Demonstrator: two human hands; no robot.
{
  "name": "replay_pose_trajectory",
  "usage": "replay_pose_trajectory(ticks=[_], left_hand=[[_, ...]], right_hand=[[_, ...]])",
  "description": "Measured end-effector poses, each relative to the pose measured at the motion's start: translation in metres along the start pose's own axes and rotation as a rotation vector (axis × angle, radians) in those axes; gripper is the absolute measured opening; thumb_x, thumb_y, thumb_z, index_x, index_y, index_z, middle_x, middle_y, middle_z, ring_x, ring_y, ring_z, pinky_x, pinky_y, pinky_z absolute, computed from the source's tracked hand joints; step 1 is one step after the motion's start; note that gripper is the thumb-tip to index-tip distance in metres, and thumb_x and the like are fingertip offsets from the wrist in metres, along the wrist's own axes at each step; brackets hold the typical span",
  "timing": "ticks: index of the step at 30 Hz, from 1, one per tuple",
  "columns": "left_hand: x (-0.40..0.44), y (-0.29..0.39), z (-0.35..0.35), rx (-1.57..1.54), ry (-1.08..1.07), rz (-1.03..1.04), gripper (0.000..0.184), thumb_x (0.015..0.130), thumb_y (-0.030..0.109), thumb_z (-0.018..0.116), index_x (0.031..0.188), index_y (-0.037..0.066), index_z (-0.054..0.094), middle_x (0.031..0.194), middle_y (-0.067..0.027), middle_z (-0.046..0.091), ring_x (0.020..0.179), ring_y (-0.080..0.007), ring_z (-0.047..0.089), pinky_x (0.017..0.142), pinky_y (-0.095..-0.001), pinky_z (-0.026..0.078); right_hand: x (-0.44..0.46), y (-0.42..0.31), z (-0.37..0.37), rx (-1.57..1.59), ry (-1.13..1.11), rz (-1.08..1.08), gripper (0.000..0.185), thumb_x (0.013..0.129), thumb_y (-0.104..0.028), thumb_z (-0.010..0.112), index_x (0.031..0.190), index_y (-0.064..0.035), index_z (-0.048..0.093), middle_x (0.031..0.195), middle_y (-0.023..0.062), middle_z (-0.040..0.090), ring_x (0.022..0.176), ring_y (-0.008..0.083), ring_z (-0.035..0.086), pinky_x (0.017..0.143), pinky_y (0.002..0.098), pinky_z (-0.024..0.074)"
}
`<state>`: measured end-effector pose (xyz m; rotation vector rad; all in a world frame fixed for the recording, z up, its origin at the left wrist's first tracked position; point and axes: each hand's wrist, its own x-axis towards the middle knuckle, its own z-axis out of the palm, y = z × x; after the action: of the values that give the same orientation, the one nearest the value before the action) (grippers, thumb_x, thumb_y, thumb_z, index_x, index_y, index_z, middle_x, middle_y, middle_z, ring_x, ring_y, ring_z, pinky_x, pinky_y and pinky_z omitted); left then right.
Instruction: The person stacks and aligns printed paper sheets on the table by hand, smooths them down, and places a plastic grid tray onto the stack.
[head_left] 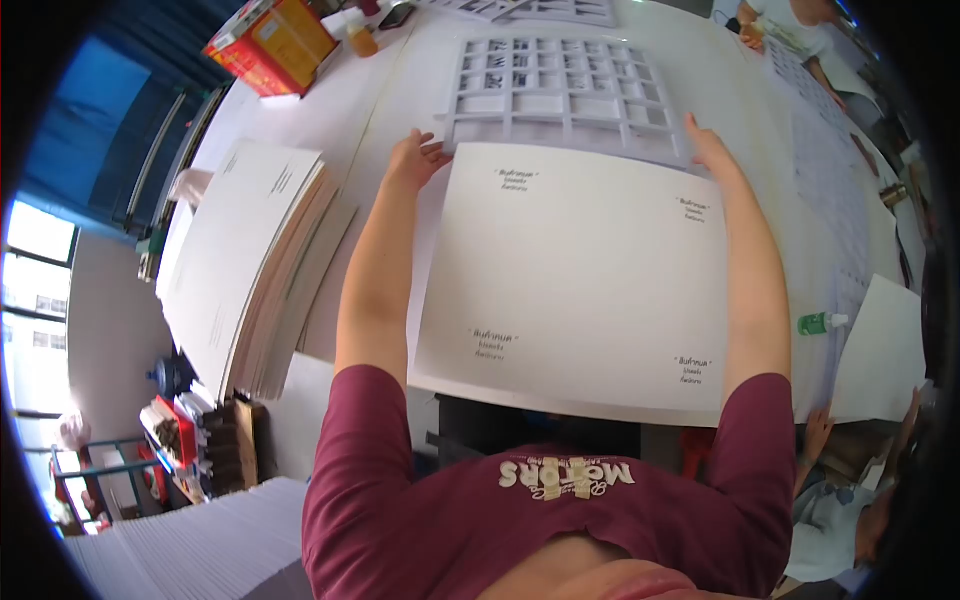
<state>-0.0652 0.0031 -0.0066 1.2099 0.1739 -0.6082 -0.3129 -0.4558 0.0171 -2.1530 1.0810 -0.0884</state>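
Note:
A large white printed sheet lies in front of me on the table, with small black text near its four corners. Beyond its far edge is a white grid-like frame with many rectangular openings. My left hand is at the frame's near left corner, fingers apart, just past the sheet's far left corner. On the other side my right hand is by the frame's near right corner, its fingers spread. Neither hand shows anything held in it.
A thick stack of white sheets stands at the left. Farther back are a red and yellow box, an orange-filled bottle and a phone. A green bottle lies at the right. Other people are at the right edge.

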Motion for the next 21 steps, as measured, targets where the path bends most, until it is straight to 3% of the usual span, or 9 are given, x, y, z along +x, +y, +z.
replay_pose_trajectory(ticks=[1, 3, 5, 6, 9, 12, 15, 17, 21], left_hand=[[0.005, 0.000, 0.003, 0.015, -0.022, -0.001, 0.056, 0.104, 0.035, 0.027, 0.143, -0.006, 0.026, 0.143, -0.0322, 0.032, 0.124, -0.0442, 0.045, 0.104, -0.0527, 0.041], [0.018, 0.007, 0.006, -0.103, -0.056, -0.003, 0.041, 0.104, 0.024, 0.033, 0.134, -0.005, 0.039, 0.129, -0.0255, 0.051, 0.113, -0.0376, 0.056, 0.095, -0.0462, 0.048], [0.032, 0.012, 0.010, -0.198, -0.074, 0.007, 0.033, 0.102, 0.017, 0.038, 0.126, -0.004, 0.048, 0.118, -0.0209, 0.062, 0.104, -0.0315, 0.062, 0.087, -0.0407, 0.052], [0.024, 0.023, 0.021, -0.277, -0.074, -0.031, 0.024, 0.100, 0.011, 0.044, 0.115, -0.001, 0.057, 0.103, -0.0151, 0.069, 0.091, -0.0228, 0.067, 0.076, -0.0334, 0.051], [0.008, 0.046, 0.030, -0.309, -0.265, 0.016, 0.029, 0.102, 0.017, 0.037, 0.122, 0.000, 0.052, 0.110, -0.0141, 0.067, 0.092, -0.0200, 0.064, 0.078, -0.0320, 0.049], [-0.028, 0.062, 0.032, -0.402, -0.399, 0.155, 0.029, 0.103, 0.017, 0.037, 0.121, 0.000, 0.052, 0.107, -0.0139, 0.066, 0.091, -0.0207, 0.064, 0.080, -0.0323, 0.049], [-0.110, 0.072, 0.023, -0.471, -0.459, 0.150, 0.024, 0.100, 0.011, 0.045, 0.115, -0.005, 0.054, 0.105, -0.0174, 0.065, 0.100, -0.0258, 0.062, 0.091, -0.0395, 0.049], [-0.178, 0.059, 0.005, -0.364, -0.550, 0.229, 0.023, 0.100, 0.009, 0.044, 0.117, -0.004, 0.053, 0.106, -0.0142, 0.062, 0.102, -0.0228, 0.059, 0.095, -0.0384, 0.046], [-0.305, 0.014, -0.025, -0.189, -0.401, 0.301, 0.031, 0.099, 0.003, 0.041, 0.128, -0.005, 0.049, 0.107, -0.0157, 0.061, 0.100, -0.0203, 0.059, 0.094, -0.0346, 0.047]], right_hand=[[0.002, -0.003, 0.001, 0.091, -0.025, 0.022, 0.085, 0.088, -0.072, 0.039, 0.125, 0.0029, 0.055, 0.098, 0.0193, 0.067, 0.080, 0.0325, 0.064, 0.079, 0.0409, 0.0488], [0.002, -0.002, 0.008, 0.273, -0.084, 0.070, 0.081, 0.088, -0.072, 0.040, 0.116, 0.0021, 0.061, 0.084, 0.0132, 0.068, 0.064, 0.0294, 0.060, 0.068, 0.0411, 0.0488], [0.015, -0.001, 0.009, 0.358, -0.041, 0.052, 0.076, 0.088, -0.071, 0.041, 0.104, -0.0004, 0.063, 0.079, 0.0090, 0.063, 0.060, 0.0250, 0.056, 0.062, 0.0394, 0.0462], [0.017, 0.001, 0.010, 0.401, -0.022, 0.044, 0.074, 0.088, -0.071, 0.041, 0.099, -0.0017, 0.064, 0.076, 0.0069, 0.061, 0.059, 0.0228, 0.053, 0.059, 0.0385, 0.0448], [-0.013, -0.022, -0.008, 0.439, 0.252, 0.036, 0.071, 0.089, -0.069, 0.041, 0.099, -0.0025, 0.064, 0.084, 0.0060, 0.063, 0.069, 0.0187, 0.056, 0.058, 0.0385, 0.0449], [-0.058, -0.031, -0.048, 0.672, 0.154, -0.044, 0.070, 0.090, -0.066, 0.046, 0.108, -0.0012, 0.063, 0.095, 0.0045, 0.064, 0.085, 0.0145, 0.057, 0.071, 0.0334, 0.0474], [-0.136, -0.008, -0.084, 0.776, 0.162, -0.231, 0.064, 0.096, -0.059, 0.042, 0.118, -0.0025, 0.062, 0.104, 0.0058, 0.066, 0.101, 0.0139, 0.056, 0.081, 0.0300, 0.0451], [-0.226, 0.003, -0.095, 0.721, 0.199, -0.343, 0.060, 0.100, -0.052, 0.036, 0.127, -0.0030, 0.058, 0.113, 0.0076, 0.065, 0.106, 0.0157, 0.055, 0.094, 0.0291, 0.0401], [-0.380, 0.048, -0.077, 0.625, 0.325, -0.463, 0.060, 0.103, -0.048, 0.030, 0.130, 0.0003, 0.055, 0.119, 0.0091, 0.063, 0.112, 0.0167, 0.055, 0.100, 0.0302, 0.0381]])
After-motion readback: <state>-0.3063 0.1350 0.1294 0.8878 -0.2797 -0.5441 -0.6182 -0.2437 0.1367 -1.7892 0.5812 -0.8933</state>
